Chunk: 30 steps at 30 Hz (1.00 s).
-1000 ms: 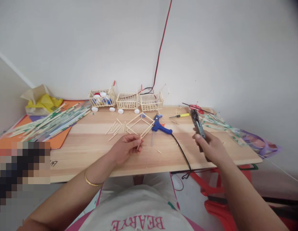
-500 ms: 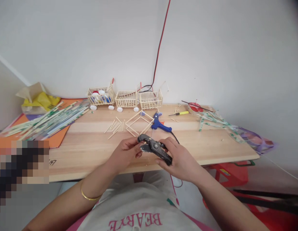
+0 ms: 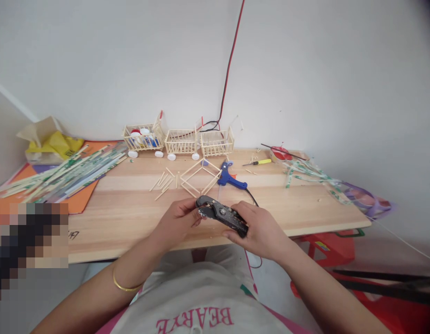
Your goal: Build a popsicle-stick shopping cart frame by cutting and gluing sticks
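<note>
Black pruning shears point(image 3: 223, 214) are held in my right hand point(image 3: 262, 229), whose fingers wrap their handles. The jaws point left, slightly parted, above the front of the wooden table. My left hand point(image 3: 175, 222) is pinched right at the jaw tips; what its fingertips hold is too small and hidden to make out. Just beyond the shears lies a square frame of thin wooden sticks point(image 3: 191, 169). A blue glue gun point(image 3: 232, 178) rests against its right corner. Several short cut sticks point(image 3: 163, 183) lie left of the frame.
Three small stick-built carts point(image 3: 182, 141) stand along the wall. Long wrapped sticks point(image 3: 71, 174) cover the left side. Toward the right are a yellow-handled screwdriver point(image 3: 260, 162), a red bowl point(image 3: 280, 154), torn wrappers point(image 3: 314, 174) and a purple bag point(image 3: 366, 199). A red stool point(image 3: 326, 250) stands below.
The shears' jaws and handles have come slightly closer together. Both hands stay in nearly the same place, and the whole view has shifted a little.
</note>
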Tool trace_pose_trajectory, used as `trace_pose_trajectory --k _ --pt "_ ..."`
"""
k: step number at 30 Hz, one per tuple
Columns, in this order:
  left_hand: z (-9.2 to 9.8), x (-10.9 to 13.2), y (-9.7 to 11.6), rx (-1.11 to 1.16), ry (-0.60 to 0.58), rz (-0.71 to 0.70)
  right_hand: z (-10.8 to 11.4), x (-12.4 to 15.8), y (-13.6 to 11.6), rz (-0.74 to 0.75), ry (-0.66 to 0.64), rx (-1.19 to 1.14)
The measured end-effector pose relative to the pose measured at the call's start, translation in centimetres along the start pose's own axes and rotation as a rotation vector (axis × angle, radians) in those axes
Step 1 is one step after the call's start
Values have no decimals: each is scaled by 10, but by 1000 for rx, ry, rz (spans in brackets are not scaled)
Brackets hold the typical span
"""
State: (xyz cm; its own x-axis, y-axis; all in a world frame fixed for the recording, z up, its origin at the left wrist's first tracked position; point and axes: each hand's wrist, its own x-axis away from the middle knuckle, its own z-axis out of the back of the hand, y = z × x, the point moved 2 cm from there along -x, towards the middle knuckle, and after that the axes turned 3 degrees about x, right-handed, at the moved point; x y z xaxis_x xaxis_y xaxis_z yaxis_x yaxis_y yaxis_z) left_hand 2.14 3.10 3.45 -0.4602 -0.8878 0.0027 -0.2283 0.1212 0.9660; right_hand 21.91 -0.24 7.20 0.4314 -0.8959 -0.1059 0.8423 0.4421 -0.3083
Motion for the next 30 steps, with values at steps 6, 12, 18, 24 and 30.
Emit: trace_pose_trajectory --k 6,12,18,24,30 --pt "-2 1 1 -16 20 26 -3 0 3 -26 -63 23" --pt "-2 2 -1 -58 61 53 -13 -3 9 20 -79 88" --pt "-2 5 -11 -26 97 110 -28 -7 16 53 -84 171" --pt "1 8 -12 -8 114 110 -27 -12 13 30 -171 157" --pt "7 9 -6 -144 106 47 -21 -13 7 42 -182 70"
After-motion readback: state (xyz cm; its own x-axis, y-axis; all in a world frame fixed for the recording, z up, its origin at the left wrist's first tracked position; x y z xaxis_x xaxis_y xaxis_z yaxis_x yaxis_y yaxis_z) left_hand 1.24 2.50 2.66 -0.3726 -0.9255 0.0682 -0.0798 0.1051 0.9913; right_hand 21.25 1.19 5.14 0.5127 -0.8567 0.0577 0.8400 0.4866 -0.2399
